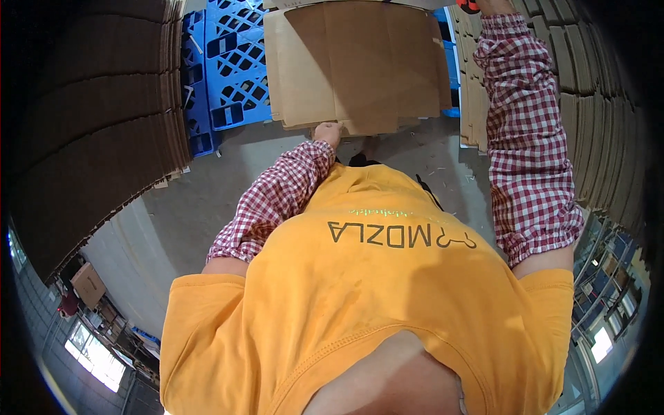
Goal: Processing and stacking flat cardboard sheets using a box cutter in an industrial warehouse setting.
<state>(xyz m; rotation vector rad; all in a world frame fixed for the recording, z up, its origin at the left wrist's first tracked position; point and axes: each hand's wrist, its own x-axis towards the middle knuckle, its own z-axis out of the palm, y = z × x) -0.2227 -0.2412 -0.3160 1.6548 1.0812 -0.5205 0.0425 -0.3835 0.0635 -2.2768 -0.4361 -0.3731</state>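
Observation:
A flat brown cardboard sheet [360,66] lies in front of me on a stack of flattened cardboard. My left hand [328,133] is closed at its near edge, the fingers curled onto the board. Stretched far ahead to the right, my right hand [496,7] is cut off by the top of the picture. Beside its fingers shows an orange and black object [469,5], which it seems to grip; its kind cannot be made out. Checked red and white sleeves cover both forearms.
Blue plastic pallets [235,62] stand behind and left of the sheet. A tall stack of dark cardboard [104,104] rises on the left. More stacked cardboard [598,117] lines the right side. Small scraps lie on the grey floor [443,169].

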